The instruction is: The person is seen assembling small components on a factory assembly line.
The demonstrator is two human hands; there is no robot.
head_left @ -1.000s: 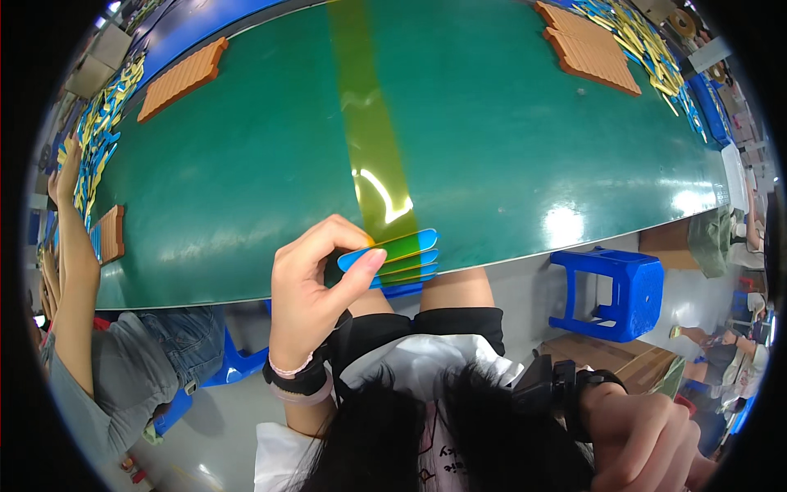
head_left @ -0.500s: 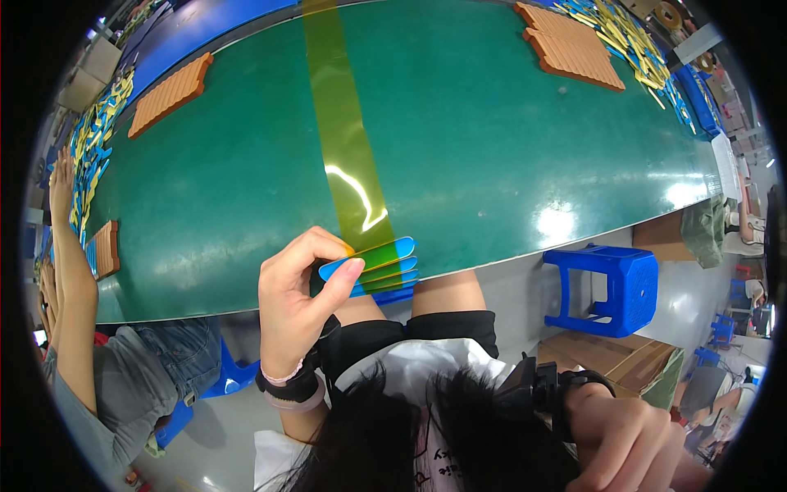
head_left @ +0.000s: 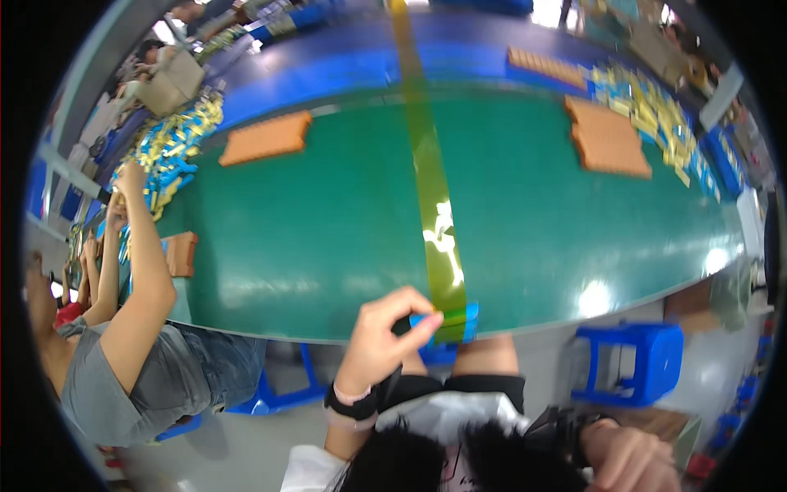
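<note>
My left hand [head_left: 384, 338] is closed at the table's near edge, pinching a small stack of flat blue sticks [head_left: 470, 320] with rounded ends. A long strip of clear yellow tape [head_left: 432, 184] lies over the sticks' middle and runs away across the green tabletop [head_left: 344, 221] past its far edge. Low on the right, beside my body, my right hand [head_left: 630, 457] has its fingers curled; whatever they might hold is hidden. A dark device sits at that wrist.
Orange ribbed trays [head_left: 266, 139] [head_left: 608, 138] lie at both sides, next to heaps of blue and yellow sticks [head_left: 176, 135] [head_left: 656, 115]. A co-worker's arm [head_left: 147, 246] reaches over the table at left. A blue stool [head_left: 631, 361] stands on the right.
The whole view has tilted up and shifted, bringing more of the far side into sight. My left hand still grips the taped sticks; my right hand stays low at the right.
</note>
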